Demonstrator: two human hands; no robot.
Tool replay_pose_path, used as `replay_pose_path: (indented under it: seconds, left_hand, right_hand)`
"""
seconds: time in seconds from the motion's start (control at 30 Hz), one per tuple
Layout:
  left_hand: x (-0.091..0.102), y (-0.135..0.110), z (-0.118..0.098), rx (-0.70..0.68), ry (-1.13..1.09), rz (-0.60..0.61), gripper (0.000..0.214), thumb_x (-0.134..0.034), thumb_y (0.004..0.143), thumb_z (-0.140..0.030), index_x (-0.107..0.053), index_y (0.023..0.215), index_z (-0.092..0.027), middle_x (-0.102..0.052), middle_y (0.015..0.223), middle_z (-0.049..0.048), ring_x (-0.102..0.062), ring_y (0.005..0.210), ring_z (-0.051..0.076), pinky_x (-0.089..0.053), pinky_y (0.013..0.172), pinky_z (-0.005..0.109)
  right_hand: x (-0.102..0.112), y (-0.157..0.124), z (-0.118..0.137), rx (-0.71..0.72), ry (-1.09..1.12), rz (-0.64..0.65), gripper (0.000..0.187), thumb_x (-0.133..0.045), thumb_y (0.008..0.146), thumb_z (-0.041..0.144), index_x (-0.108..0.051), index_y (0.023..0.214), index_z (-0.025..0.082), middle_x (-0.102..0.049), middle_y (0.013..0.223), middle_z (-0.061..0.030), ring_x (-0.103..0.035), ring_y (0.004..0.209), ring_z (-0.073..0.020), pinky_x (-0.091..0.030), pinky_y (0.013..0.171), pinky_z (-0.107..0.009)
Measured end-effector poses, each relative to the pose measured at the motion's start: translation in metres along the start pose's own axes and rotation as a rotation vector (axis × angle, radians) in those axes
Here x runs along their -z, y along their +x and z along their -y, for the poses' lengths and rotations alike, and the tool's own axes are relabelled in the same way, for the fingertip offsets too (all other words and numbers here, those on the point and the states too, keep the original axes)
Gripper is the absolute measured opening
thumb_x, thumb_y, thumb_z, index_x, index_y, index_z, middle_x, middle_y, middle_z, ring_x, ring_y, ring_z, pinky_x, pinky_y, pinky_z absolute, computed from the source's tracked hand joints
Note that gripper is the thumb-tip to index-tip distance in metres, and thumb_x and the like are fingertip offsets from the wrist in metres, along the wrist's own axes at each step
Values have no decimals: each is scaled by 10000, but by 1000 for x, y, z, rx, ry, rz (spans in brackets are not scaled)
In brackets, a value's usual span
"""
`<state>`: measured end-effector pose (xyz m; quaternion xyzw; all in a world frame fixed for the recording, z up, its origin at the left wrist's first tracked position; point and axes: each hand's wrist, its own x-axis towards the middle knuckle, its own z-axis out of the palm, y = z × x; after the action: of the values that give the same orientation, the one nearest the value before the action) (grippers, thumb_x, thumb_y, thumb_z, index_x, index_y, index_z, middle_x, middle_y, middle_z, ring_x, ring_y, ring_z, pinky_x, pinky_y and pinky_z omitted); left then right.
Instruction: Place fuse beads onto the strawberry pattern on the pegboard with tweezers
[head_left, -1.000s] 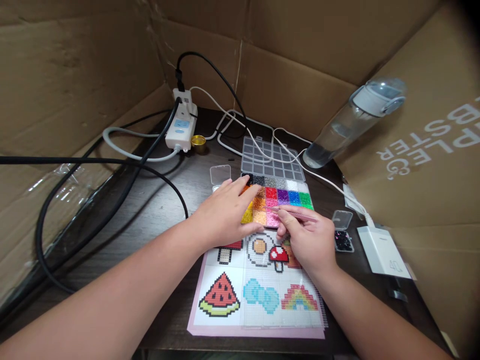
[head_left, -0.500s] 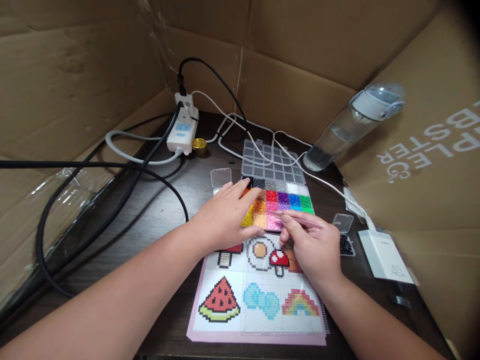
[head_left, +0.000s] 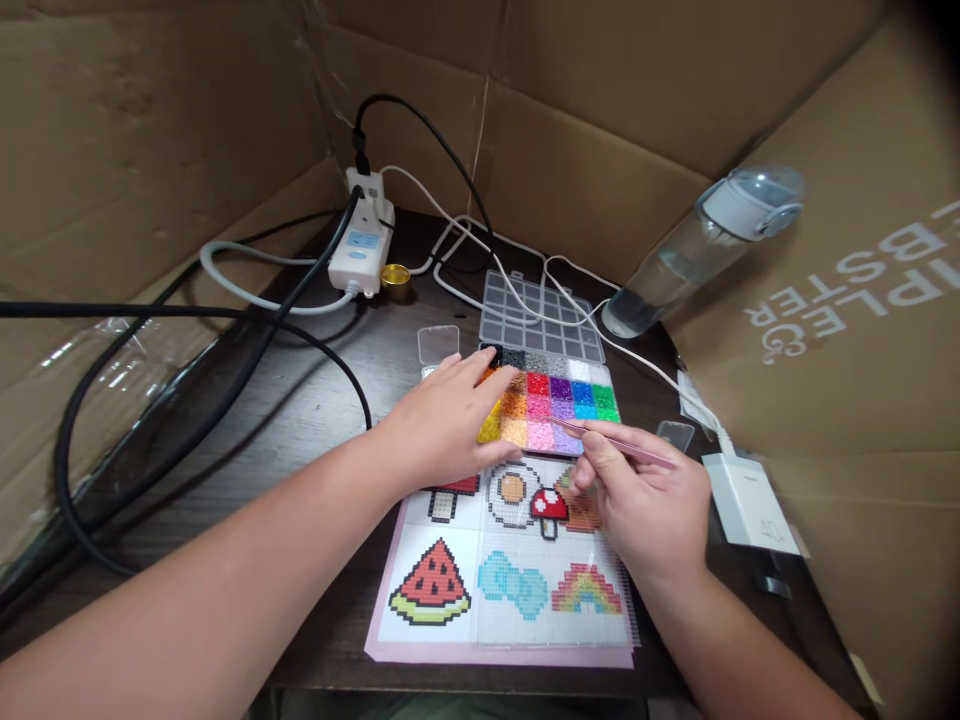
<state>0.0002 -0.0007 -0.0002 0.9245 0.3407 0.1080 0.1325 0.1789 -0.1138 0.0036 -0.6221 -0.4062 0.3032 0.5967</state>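
My left hand (head_left: 439, 425) is open, its fingers spread over the left side of the sorted bead box (head_left: 556, 454). Pink tweezers (head_left: 637, 449) are pinched in my right hand (head_left: 656, 500). Their tip lies over the pink bead compartments; whether a bead is between the points is too small to tell. In front of the box, a clear pegboard (head_left: 553, 630) overlies part of a pattern sheet (head_left: 391, 635) printed with a watermelon slice, a bow and a rainbow. A red-and-white bead mushroom (head_left: 550, 506) is on the pegboard, left of my right hand.
Behind the box its clear lid (head_left: 517, 312) lies open, with a white cable across it. A power strip (head_left: 362, 245) and gold tin (head_left: 396, 282) stand at back left. A water bottle (head_left: 675, 265) and white charger (head_left: 750, 505) are at right. Cardboard walls enclose the table.
My right hand has shifted right with the tweezers, their tip moving slightly right over the beads. It now covers the small container of dark beads. My left hand stays put; the view shifts slightly.
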Motion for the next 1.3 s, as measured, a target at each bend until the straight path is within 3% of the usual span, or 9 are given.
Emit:
replay_pose_path:
  seconds: [0.33,0.67,0.9,1.3]
  left_hand:
    - [-1,1,0,-17,-7,-13,814,-627,806,-590,-387,1451,-154,-375,1520,209,-370,1410,343,-240,1178,490]
    - [-3,2,-1,3,-67,-13,771,-636,794,-585,-414,1424,-201,-407,1495,144,-394,1378,361,-256,1161,502]
    - [0,3,-2,25,-60,12,781,-647,784,-579,-403,1431,-215,-402,1495,130,-407,1359,362,-272,1150,504]
    - [-2,3,-1,8,-48,3,781,-638,782,-587,-399,1427,-216,-399,1500,130,-388,1379,359,-262,1157,495]
  right_hand:
    - [29,-31,13,75,-81,-73,140,-735,824,241,-777,939,173,-665,580,-22,-593,457,-139,-530,465,-308]
    - [49,-71,-10,77,-247,-31,98,-701,841,207,-783,893,190,-674,590,-23,-663,545,-190,-569,488,-341]
    - [52,-77,-19,112,-303,9,105,-696,847,209,-793,886,198,-679,574,-15,-664,532,-184,-621,595,-396]
    - [56,-78,-23,136,-285,140,260,-655,856,84,-774,1020,247,-702,671,-1,-645,531,-142,-600,596,-346]
